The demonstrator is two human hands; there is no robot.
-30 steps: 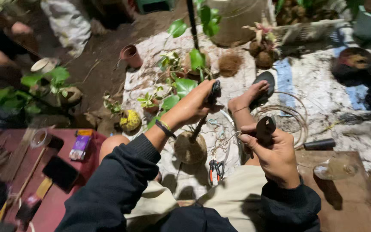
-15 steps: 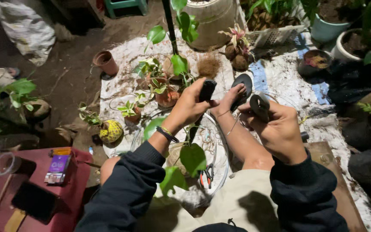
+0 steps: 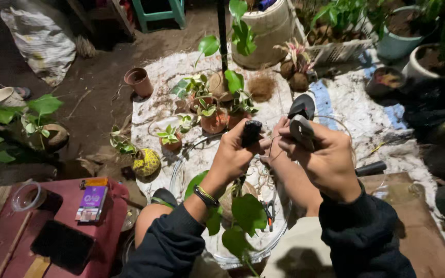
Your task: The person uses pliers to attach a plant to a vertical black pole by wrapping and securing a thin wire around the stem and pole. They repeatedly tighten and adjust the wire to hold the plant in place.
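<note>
Both hands closed: left hand (image 3: 234, 153) grips black handle (image 3: 251, 133), right hand (image 3: 323, 157) grey spool (image 3: 302, 129).

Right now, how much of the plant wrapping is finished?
Several small round moss-ball plants already sit finished on the white cloth. In hand: the left hand grips a black handle, the right hand a dark spool, thin thread between them. The leafy green plant over the clear bowl looks not yet done.

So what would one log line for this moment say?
left hand: grips black handle | right hand: grips dark spool | thin wire between hands | below: leafy plant, clear bowl
</note>
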